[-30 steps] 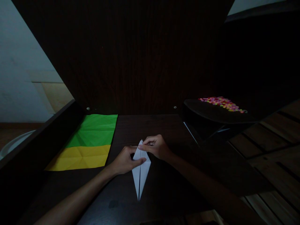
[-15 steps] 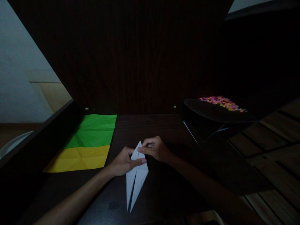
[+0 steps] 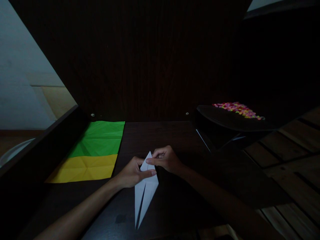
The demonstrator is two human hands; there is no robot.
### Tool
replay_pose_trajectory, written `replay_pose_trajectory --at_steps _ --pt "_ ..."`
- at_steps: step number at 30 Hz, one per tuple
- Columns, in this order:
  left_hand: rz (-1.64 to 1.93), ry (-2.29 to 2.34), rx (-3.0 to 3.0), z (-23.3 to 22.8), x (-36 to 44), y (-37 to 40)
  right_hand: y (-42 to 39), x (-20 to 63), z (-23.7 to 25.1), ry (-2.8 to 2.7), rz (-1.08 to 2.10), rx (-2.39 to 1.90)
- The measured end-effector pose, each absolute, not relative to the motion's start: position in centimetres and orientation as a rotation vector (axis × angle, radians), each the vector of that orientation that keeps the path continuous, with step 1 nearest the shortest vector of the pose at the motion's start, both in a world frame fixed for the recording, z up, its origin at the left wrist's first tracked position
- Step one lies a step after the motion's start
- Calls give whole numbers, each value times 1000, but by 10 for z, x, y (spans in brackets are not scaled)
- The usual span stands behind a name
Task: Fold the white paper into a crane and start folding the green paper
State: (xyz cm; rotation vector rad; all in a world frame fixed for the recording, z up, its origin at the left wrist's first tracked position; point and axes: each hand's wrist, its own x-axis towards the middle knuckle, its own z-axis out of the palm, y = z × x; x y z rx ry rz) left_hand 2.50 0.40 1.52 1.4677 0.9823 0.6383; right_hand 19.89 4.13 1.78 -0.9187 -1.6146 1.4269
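A folded white sheet of paper (image 3: pixel 147 195), shaped like a long kite, is held just above the dark table. Its short tip points away from me, and its long end points toward me, split by a slit. My left hand (image 3: pixel 133 172) grips it from the left side, the thumb lying across its middle and the other fingers hidden behind. My right hand (image 3: pixel 166 160) pinches it near the far tip, thumb on top and fingers curled. Both hands are closed on the paper.
Left of my hands lie a green sheet (image 3: pixel 102 136) and a yellow sheet (image 3: pixel 87 168), both creased. A dark raised shelf (image 3: pixel 225 118) at the right bears a pile of small pink, red and yellow pieces (image 3: pixel 240 110). A dark upright panel (image 3: pixel 140 66) stands behind the table (image 3: pixel 160 131).
The view has shifted very slightly. Both hands keep their grip on the white paper in nearly the same place.
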Motion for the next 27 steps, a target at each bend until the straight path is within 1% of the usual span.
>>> replay_pose_trajectory --at_steps 13,19,23,27 --pt "639 994 1499 18 25 4 41 199 22 -1575 1446 -944" --pt "768 1051 1549 15 28 5 40 198 22 -1535 1429 -911" --pt "872 1054 1567 13 28 8 40 196 21 -1515 1352 -905" --pt "855 1034 1527 16 25 9 37 193 21 -1526 1309 -905"
